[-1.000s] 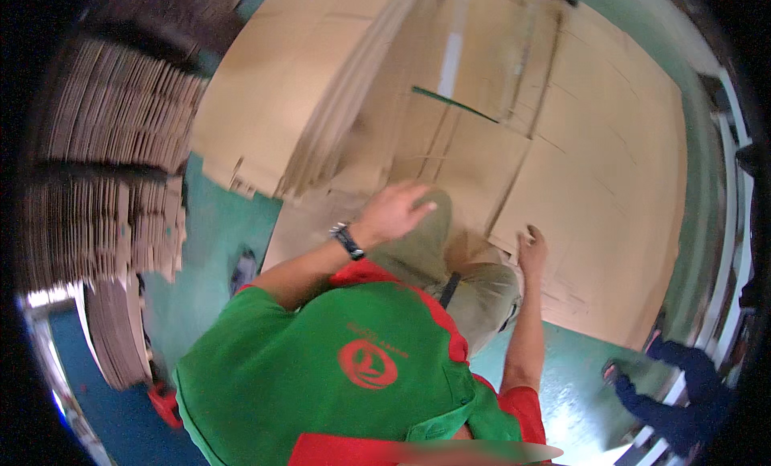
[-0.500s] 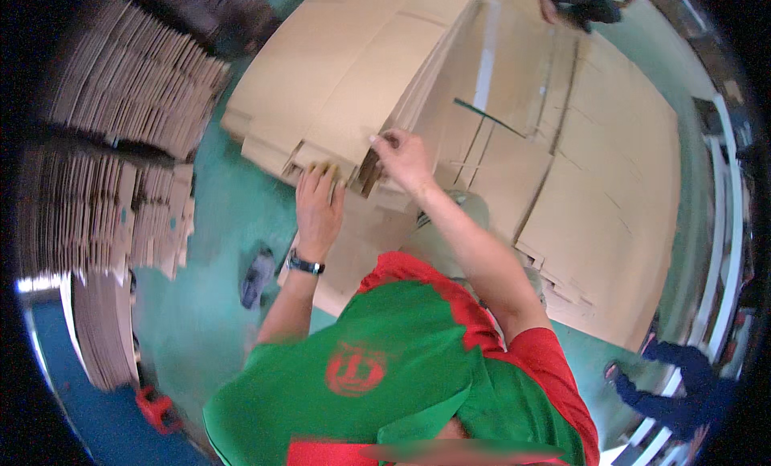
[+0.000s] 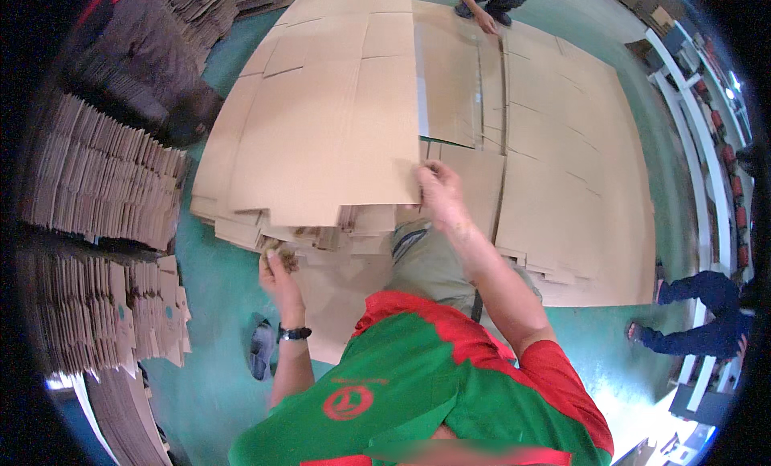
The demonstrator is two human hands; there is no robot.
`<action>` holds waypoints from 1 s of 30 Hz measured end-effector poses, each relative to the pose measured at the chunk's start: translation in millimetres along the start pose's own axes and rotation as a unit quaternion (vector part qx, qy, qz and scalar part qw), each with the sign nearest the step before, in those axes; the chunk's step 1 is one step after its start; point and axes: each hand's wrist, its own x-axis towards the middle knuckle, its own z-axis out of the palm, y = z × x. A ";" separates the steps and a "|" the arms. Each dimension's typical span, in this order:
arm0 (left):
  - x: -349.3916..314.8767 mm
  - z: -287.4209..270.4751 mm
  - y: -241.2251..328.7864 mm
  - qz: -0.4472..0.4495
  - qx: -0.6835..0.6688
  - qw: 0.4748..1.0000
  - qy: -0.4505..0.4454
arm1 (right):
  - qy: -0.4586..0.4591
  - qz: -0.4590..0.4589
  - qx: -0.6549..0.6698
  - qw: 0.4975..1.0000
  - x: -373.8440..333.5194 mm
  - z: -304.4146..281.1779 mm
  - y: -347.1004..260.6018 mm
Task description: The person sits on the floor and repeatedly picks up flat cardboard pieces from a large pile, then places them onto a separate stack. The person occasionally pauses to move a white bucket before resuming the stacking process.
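Note:
A large flat cardboard sheet (image 3: 329,137) with cut flaps lies over a pile of similar sheets in front of me, a little left. My right hand (image 3: 440,195) is closed on its near right corner, thumb and fingers pinching the edge. Down at the pile's near left edge is my left hand (image 3: 279,277), its fingers curled and brownish at the tips. Whether something is between those fingers is too blurred to make out. Under the top sheet, uneven edges of lower cardboard sheets (image 3: 309,237) stick out toward me.
More flat cardboard (image 3: 574,161) lies to the right. Bundled cardboard stacks (image 3: 104,177) stand at the left, near a person's dark trouser leg (image 3: 148,61). Another person's hand (image 3: 486,20) reaches down at the far side. A dark shoe (image 3: 261,350) is on the green floor.
The view has shifted. My right hand has gone from the gap beside the pile to the top sheet's corner. My left hand has come off the cardboard, and its fingers have curled.

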 end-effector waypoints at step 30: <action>-88.9 53.2 -11.4 -0.223 -0.098 0.945 -0.218 | 0.204 -0.025 0.011 0.979 -106.3 -274.1 62.1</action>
